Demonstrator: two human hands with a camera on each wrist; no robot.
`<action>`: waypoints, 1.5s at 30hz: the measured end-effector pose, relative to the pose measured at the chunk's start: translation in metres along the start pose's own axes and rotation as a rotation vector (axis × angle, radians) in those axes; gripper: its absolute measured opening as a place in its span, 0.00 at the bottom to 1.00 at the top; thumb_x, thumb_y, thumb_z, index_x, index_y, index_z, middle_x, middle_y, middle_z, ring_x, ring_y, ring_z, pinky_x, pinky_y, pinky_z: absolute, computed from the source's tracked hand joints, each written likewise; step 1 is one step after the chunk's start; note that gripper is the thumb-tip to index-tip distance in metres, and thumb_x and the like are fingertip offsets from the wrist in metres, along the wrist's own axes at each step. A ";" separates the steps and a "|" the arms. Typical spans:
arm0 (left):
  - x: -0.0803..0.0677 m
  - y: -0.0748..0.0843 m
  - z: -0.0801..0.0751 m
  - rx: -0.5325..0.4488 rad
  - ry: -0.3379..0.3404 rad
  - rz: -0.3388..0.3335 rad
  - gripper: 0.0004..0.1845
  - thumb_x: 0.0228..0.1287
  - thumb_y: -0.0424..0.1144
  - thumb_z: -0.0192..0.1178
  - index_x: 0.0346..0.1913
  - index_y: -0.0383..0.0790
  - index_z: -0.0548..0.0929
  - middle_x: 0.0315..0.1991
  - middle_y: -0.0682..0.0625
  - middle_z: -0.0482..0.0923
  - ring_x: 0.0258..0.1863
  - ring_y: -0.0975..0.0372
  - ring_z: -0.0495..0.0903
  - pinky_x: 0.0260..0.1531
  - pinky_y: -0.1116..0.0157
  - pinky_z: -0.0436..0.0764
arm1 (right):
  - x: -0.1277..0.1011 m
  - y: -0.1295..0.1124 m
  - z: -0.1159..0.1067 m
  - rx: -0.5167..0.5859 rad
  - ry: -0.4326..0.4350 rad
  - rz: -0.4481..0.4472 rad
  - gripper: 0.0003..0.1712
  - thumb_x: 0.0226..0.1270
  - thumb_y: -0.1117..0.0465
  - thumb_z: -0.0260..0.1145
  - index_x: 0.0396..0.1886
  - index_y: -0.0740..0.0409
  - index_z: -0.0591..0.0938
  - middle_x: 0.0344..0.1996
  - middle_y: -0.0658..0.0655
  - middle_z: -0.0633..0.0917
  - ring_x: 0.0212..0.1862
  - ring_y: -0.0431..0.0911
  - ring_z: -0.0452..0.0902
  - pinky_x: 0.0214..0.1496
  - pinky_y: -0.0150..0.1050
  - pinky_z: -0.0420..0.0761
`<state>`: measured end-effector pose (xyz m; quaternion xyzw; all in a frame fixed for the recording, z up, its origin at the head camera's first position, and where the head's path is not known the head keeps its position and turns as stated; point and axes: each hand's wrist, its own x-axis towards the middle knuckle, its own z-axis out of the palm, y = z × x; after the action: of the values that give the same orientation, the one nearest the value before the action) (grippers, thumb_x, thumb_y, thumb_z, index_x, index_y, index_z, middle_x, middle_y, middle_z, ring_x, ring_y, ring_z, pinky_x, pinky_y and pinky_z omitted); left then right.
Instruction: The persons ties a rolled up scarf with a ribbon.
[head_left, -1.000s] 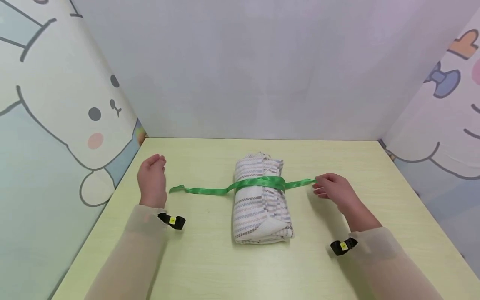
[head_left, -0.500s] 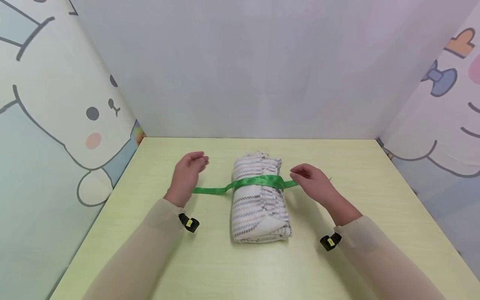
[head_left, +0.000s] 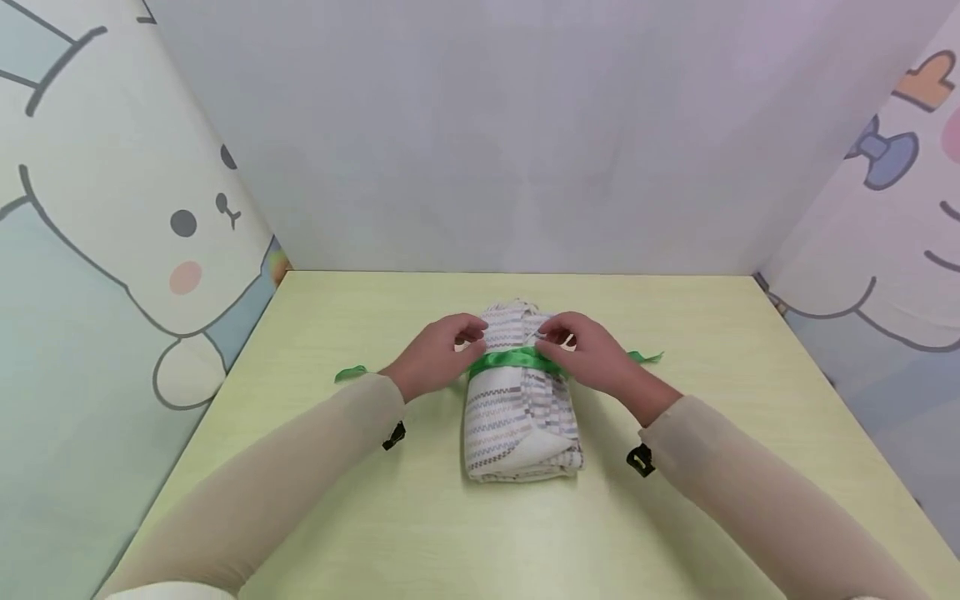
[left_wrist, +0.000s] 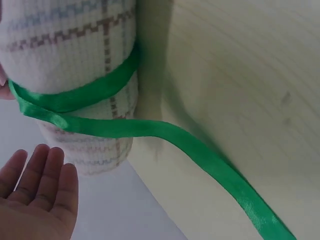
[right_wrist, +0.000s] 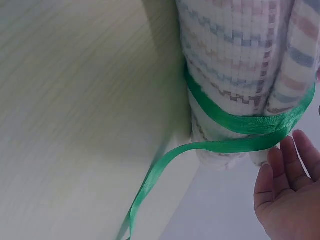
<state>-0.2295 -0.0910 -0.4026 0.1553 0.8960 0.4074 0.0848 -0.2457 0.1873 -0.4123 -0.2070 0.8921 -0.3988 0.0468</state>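
A folded white cloth with striped weave lies upright on the table, a green ribbon wrapped round its middle. From the left, my left hand reaches the cloth, its thumb at the ribbon and fingers slightly bent. My right hand is opposite, thumb close to the ribbon. A gap shows between thumb and fingers on both hands. In the left wrist view, the fingers extend beside the ribbon without curling round it. The right wrist view has relaxed fingers just under the ribbon. Contact of the fingertips is partly hidden.
One loose ribbon end lies to the left and another ribbon end to the right. The pale table meets a plain back wall. Cartoon-printed side walls flank it.
Both hands have moved inward to the cloth's middle, the left from the far left side. The right hand has let go of the ribbon's right end. The cloth stays in place.
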 end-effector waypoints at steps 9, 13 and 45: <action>0.008 0.005 0.004 0.141 -0.051 0.068 0.18 0.76 0.47 0.61 0.62 0.45 0.80 0.51 0.56 0.77 0.50 0.61 0.75 0.55 0.61 0.77 | 0.011 -0.007 0.003 -0.081 -0.094 -0.027 0.14 0.74 0.49 0.69 0.50 0.53 0.85 0.41 0.49 0.84 0.44 0.47 0.76 0.48 0.46 0.77; 0.009 0.006 0.008 0.184 -0.079 0.069 0.16 0.75 0.46 0.62 0.59 0.45 0.81 0.48 0.57 0.78 0.47 0.62 0.75 0.52 0.62 0.77 | 0.015 -0.005 0.005 -0.070 -0.142 -0.013 0.13 0.73 0.49 0.69 0.47 0.51 0.84 0.38 0.50 0.83 0.41 0.47 0.76 0.46 0.46 0.78; 0.019 0.011 -0.004 0.066 -0.241 -0.003 0.12 0.77 0.49 0.60 0.39 0.44 0.79 0.31 0.50 0.76 0.30 0.60 0.73 0.33 0.63 0.73 | 0.019 -0.007 -0.006 0.081 -0.222 0.040 0.16 0.79 0.50 0.62 0.33 0.55 0.77 0.24 0.54 0.73 0.27 0.48 0.67 0.35 0.43 0.72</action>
<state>-0.2457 -0.0806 -0.3922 0.2047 0.8923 0.3561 0.1872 -0.2625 0.1799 -0.4017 -0.2303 0.8685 -0.4082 0.1616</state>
